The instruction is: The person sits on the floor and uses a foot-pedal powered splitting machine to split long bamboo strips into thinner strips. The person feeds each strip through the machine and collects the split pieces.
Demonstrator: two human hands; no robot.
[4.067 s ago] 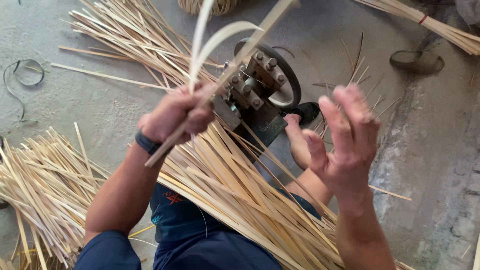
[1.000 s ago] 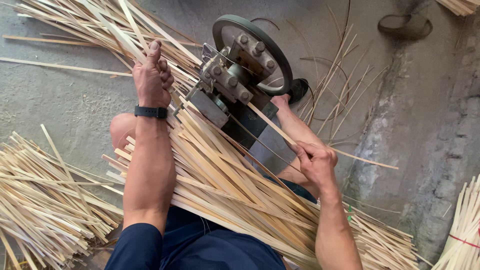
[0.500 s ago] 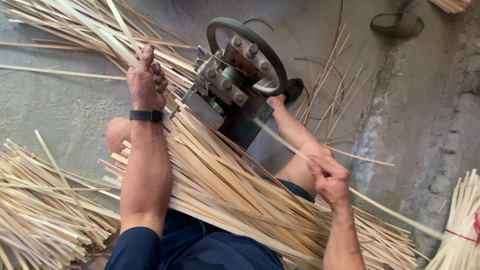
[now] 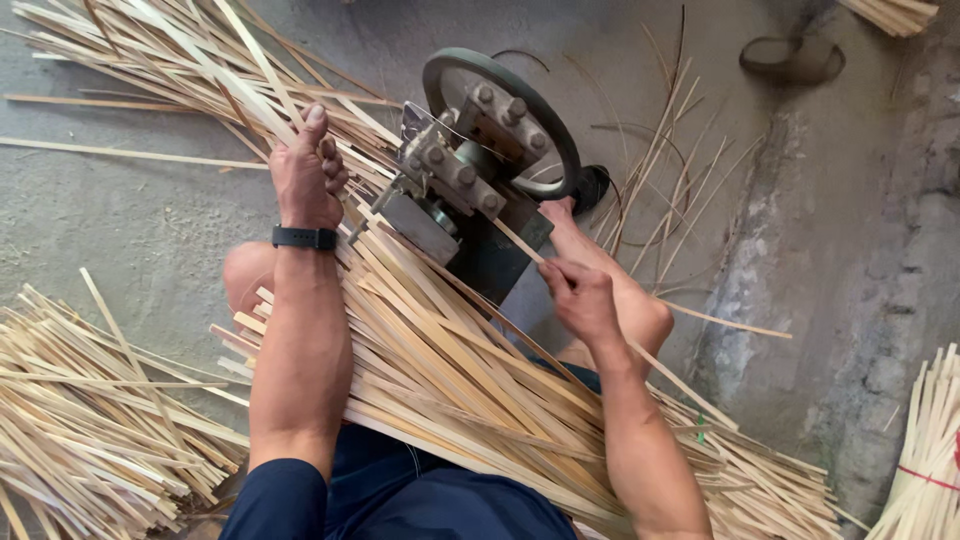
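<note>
Left hand point(image 4: 305, 175) stretched forward past the lap, fingers curled down onto the flat bamboo strips point(image 4: 190, 60) fanned over the concrete floor point(image 4: 120, 220) beyond the machine; thumb up against one strip, grip closed on it as far as visible. Black wristband point(image 4: 304, 238) on that wrist.

Right hand point(image 4: 582, 298) just beside the near right edge of the splitting machine point(image 4: 480, 170), fingers pinched shut on a single thin strip point(image 4: 640, 355) running diagonally from the machine's body back past the right forearm, tail end out near the right knee.

Machine: dark metal, round wheel on top, bolted roller block facing the lap, sitting on the floor between the legs. Bare foot point(image 4: 560, 215) touching its right side.

Thick bundle of strips point(image 4: 450, 380) lying across the lap, under both forearms, angled from upper left to lower right. Loose pile point(image 4: 90, 420) on the floor at left, tied bundle point(image 4: 925, 440) at far right edge, thin slivers point(image 4: 670, 170) scattered right of the machine.
</note>
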